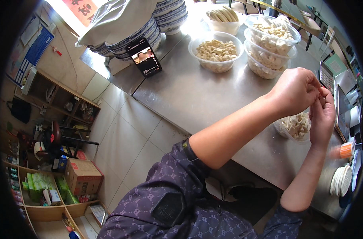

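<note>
My left hand (296,92) and my right hand (323,115) meet at their fingertips, both closed in a pinch. Whatever lies between the fingers is hidden. Beneath them, a clear plastic bowl (284,130) holds small pale pieces that look like torn bread, partly covered by my hands. Beyond my left hand rises a stack of clear bowls (269,59), each filled with similar pale bits. To its left stands another filled bowl (215,67), with a bowl of pale flat rounds (224,27) behind it.
The steel table (177,95) carries a propped phone (145,59), cloth-covered patterned bowls (139,36) and another bowl stack (170,16). At right are pale flat discs (341,181), an orange-and-white tub (346,150) and a tablet-like screen (343,113). Shelves (50,213) and a cardboard box (84,176) stand lower left.
</note>
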`<state>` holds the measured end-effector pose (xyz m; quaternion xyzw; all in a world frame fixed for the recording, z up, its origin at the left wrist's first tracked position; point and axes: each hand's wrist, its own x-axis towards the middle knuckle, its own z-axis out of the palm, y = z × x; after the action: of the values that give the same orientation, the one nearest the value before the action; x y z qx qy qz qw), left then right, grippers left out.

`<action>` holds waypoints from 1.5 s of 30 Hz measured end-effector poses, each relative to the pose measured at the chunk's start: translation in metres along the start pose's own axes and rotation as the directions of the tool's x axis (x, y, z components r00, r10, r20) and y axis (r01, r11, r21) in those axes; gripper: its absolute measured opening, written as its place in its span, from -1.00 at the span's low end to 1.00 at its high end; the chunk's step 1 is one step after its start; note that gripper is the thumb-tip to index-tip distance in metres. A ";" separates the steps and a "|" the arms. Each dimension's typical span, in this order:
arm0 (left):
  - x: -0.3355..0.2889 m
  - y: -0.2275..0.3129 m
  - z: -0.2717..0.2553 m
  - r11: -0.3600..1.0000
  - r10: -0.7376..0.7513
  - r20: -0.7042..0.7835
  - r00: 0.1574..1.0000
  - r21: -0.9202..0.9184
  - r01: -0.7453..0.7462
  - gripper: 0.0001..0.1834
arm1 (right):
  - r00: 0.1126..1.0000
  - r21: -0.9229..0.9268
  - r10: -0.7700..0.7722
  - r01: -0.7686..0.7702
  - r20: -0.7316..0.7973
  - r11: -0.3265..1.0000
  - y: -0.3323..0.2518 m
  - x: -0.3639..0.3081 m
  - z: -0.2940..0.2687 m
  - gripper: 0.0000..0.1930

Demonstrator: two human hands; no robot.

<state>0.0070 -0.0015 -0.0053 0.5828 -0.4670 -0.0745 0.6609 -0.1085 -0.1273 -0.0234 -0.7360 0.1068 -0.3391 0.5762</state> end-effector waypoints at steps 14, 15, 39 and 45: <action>0.006 -0.005 -0.004 0.972 -0.136 -0.051 0.989 -0.201 0.123 -0.78 | 0.999 0.005 0.029 -0.028 -0.040 1.000 0.009 0.004 -0.010 -0.84; 0.007 -0.006 -0.004 0.976 -0.116 -0.027 0.993 -0.186 0.109 -0.76 | 0.998 0.116 0.061 -0.058 -0.028 0.992 0.009 0.003 -0.010 -0.81; 0.004 0.000 -0.006 0.992 -0.117 0.039 0.992 -0.038 0.118 -0.78 | 0.997 0.170 0.053 -0.063 0.063 0.983 0.002 -0.002 -0.001 -0.77; 0.003 0.002 -0.010 0.979 -0.119 0.086 0.989 0.179 0.102 -0.77 | 0.964 -0.353 -0.253 0.266 0.085 0.897 0.012 -0.002 0.000 -0.81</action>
<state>0.0147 0.0050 -0.0007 0.6591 -0.4699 -0.0979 0.5789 -0.1071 -0.1299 -0.0357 -0.8429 0.0575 -0.3737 0.3828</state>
